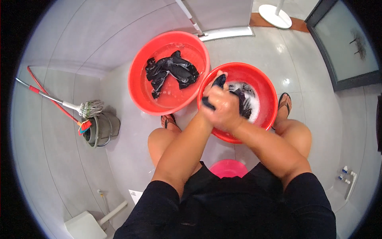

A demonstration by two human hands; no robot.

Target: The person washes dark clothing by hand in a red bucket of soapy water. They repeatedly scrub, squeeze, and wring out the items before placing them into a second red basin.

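Both my hands are clasped together over the left side of a red plastic basin [270, 98]. My left hand [209, 87] is partly covered by my right hand [225, 108], and both are somewhat blurred. Between them they squeeze a dark wet cloth [219, 81], whose folds poke out past the fingers. More dark fabric [246, 109] lies in the basin below, amid white suds [254, 101]. Whether it is one piece with the cloth in my hands, I cannot tell.
A larger red basin [134, 86] at the left holds water and a black garment [174, 70]. A grey bucket [104, 128], string mop [91, 108] and brush [84, 127] stand by the left wall. Between my legs sits a pink plastic object [229, 168].
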